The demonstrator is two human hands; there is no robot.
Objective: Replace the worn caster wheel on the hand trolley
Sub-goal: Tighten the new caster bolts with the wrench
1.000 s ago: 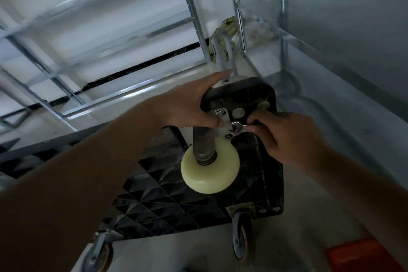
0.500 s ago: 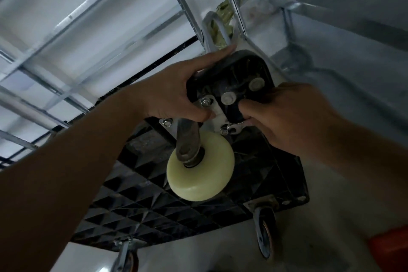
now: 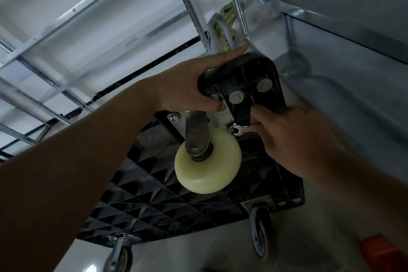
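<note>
It looks like a storeroom or warehouse back room: bare metal shelving point(image 3: 92, 35) with thin steel uprights runs along a pale wall, a galvanised sheet-metal panel point(image 3: 353, 68) stands to the right, and the smooth pale floor point(image 3: 194, 252) is dimly lit.

Three caster wheels show: one cream point(image 3: 207, 164), two dark point(image 3: 261, 233) point(image 3: 120, 257); two hands point(image 3: 187, 86) point(image 3: 291, 137); one wrench point(image 3: 240, 128).
</note>
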